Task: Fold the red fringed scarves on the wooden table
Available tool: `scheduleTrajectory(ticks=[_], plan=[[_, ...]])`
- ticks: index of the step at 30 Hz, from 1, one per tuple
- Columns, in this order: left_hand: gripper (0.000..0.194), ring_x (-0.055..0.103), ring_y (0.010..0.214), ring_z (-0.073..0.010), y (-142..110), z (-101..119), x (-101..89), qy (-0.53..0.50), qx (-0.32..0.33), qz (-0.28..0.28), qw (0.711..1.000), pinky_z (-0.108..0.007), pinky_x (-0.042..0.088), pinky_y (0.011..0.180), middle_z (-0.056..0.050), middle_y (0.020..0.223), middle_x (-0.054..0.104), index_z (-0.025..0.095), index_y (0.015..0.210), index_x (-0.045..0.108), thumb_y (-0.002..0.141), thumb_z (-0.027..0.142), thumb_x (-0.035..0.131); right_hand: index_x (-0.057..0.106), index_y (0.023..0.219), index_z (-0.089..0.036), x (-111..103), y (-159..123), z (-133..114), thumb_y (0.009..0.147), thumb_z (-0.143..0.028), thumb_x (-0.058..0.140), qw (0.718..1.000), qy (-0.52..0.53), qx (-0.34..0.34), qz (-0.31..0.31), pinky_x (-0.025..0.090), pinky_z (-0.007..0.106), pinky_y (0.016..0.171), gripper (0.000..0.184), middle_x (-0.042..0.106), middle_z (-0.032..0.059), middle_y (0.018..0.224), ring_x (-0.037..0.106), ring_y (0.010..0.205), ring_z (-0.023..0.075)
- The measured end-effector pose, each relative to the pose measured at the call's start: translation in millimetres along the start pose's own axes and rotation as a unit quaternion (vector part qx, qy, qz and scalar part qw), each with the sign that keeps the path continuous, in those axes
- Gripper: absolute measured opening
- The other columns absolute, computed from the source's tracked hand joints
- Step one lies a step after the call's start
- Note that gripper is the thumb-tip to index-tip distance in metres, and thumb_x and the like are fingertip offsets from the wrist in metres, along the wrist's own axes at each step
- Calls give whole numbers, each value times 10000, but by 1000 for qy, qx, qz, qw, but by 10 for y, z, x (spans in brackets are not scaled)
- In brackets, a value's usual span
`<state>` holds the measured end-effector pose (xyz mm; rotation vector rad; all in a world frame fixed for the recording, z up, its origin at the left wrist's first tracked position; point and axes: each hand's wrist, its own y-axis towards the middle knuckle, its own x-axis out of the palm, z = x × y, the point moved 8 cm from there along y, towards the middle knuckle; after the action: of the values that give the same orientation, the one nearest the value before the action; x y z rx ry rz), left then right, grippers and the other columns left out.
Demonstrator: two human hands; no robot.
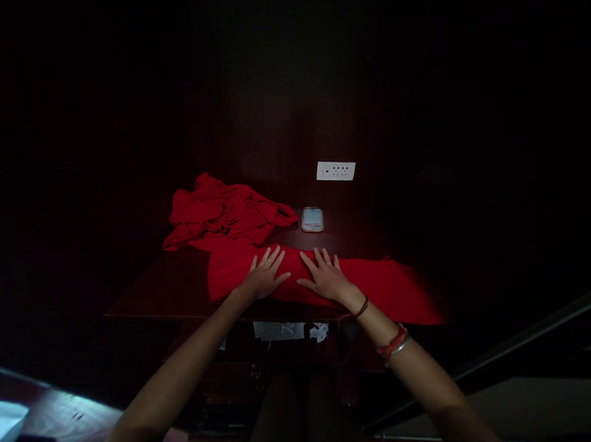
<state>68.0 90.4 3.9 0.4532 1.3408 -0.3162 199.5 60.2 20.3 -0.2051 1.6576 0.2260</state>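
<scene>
A long piece of red cloth (379, 283) lies flat along the front of a dark wooden table (164, 292). My left hand (265, 275) rests palm down on its left part, fingers spread, with a ring on one finger. Just to the right, my right hand (323, 276) lies flat on the same cloth, its fingers also spread. The thumbs point toward each other with a small gap between them. Behind the left hand sits a crumpled heap of red cloth (219, 212). Whether the two cloths are joined, I cannot tell.
A small pale square object (312, 219) lies at the back of the table. Above it, a white socket plate (336, 171) is set in the dark panel. White papers (279, 330) show below the table's front edge. Much of the surroundings is too dark to make out.
</scene>
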Motion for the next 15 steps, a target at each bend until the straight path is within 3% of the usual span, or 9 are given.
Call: scheduleTrajectory(ticks=[3,6,8,10,12,15], plan=[[667,62,1231,-276,3,-161,202,-31,-28,-57,997,-488,121,940,-99,1358,110,164,1310,129,779,549,254,73,1319,-179,324,86,146,683,-686,223,997,12,37,-73,37,498,939,828,86,163,1361,26,1232,292],[704,86,1226,-285,-14,-287,204,-58,-35,-91,994,-466,139,942,-116,1350,130,154,1301,176,748,572,298,99,1316,-115,410,79,298,651,-709,250,993,17,48,-105,44,497,942,905,106,195,1348,40,1230,298],[610,191,1211,-255,58,-315,61,-94,-27,-77,992,-405,182,947,-117,1324,235,143,1269,274,787,515,267,153,1307,-95,314,90,355,655,-704,255,993,36,40,-109,99,486,942,899,172,197,1333,100,1222,307],[492,345,1143,-210,218,-360,-174,-132,-39,-11,990,-327,237,931,-109,1237,403,136,1184,411,827,425,234,223,1289,-95,116,145,396,708,-660,224,994,70,38,-79,202,429,929,811,295,187,1288,239,1187,289],[407,460,1034,-197,415,-462,-344,-160,-94,53,981,-285,296,881,-104,1099,532,136,1063,514,828,368,276,283,1261,-100,-82,218,494,770,-580,205,992,90,82,-34,300,368,875,690,419,182,1205,389,1102,259],[308,533,900,-225,703,-592,-266,-185,-179,45,965,-285,371,768,-113,932,606,128,891,584,762,361,431,358,1210,-112,-149,292,687,793,-445,324,980,75,183,-12,378,355,775,536,525,184,1078,497,983,258]])
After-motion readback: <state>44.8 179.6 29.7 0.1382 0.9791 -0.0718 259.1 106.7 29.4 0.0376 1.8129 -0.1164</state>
